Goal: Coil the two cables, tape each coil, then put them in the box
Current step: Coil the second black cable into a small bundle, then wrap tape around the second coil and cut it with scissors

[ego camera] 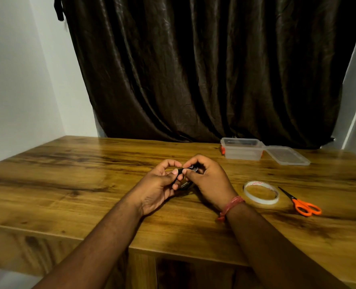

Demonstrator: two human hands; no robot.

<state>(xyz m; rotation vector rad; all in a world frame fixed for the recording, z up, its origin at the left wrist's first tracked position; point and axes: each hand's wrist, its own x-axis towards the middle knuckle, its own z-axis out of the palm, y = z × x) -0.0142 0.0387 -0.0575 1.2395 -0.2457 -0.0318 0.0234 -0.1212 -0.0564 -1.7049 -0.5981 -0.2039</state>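
Now I see both forearms angled inward over the table (pixel 68 176), left hand (pixel 159 185) and right hand (pixel 207 181) pinching one black cable coil (pixel 186 171) between curled fingers.

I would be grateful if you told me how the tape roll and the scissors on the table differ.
The tape roll is a pale, see-through ring lying flat; the scissors are long and thin, with dark blades and bright orange handles. The tape roll lies nearer the right hand, the scissors farther right. Both rest on the wooden table, and neither hand touches them.
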